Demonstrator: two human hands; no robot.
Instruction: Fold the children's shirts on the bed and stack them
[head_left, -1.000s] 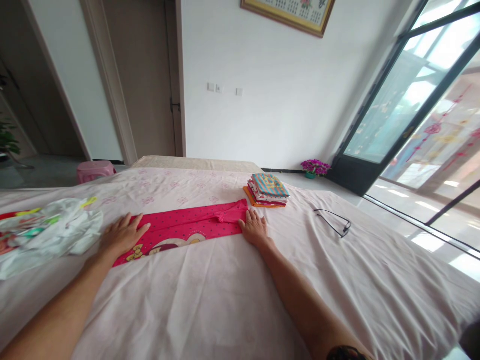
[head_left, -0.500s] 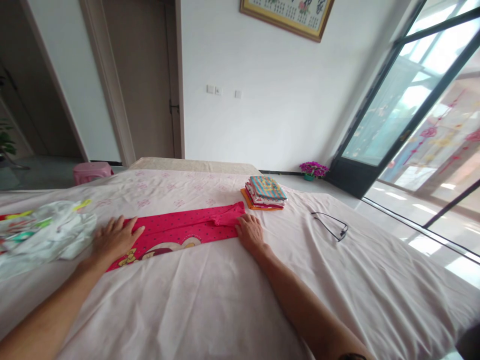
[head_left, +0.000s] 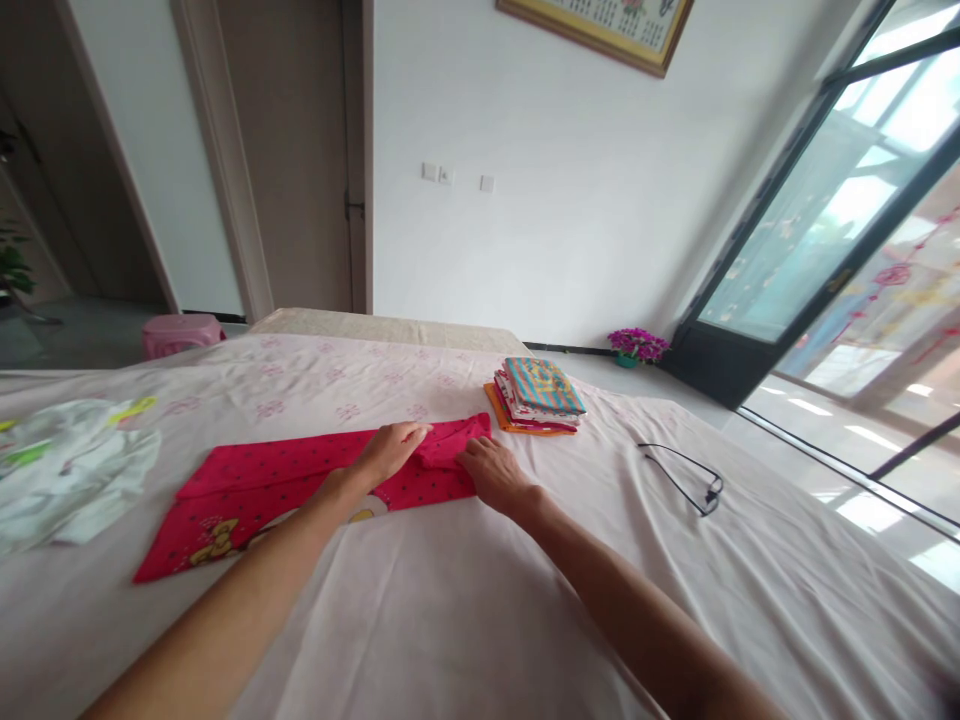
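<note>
Sheet (head_left: 450,620) (pale pink, rumpled), red garment (head_left: 277,475), white wall (head_left: 540,200)

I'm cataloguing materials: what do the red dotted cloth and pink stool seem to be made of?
Red dotted cloth: matte, thin fabric, perhaps cotton, lying in soft folds; exact fibre unclear.
Pink stool: likely moulded plastic, smooth with slight sheen and rounded edges.

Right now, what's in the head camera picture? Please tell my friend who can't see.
A person's left hand and right hand touch a folded, dotted pink cloth on a pale sheet. Stacked folded clothes lie beyond, glasses to the right, and rumpled white cloth to the left.
</note>
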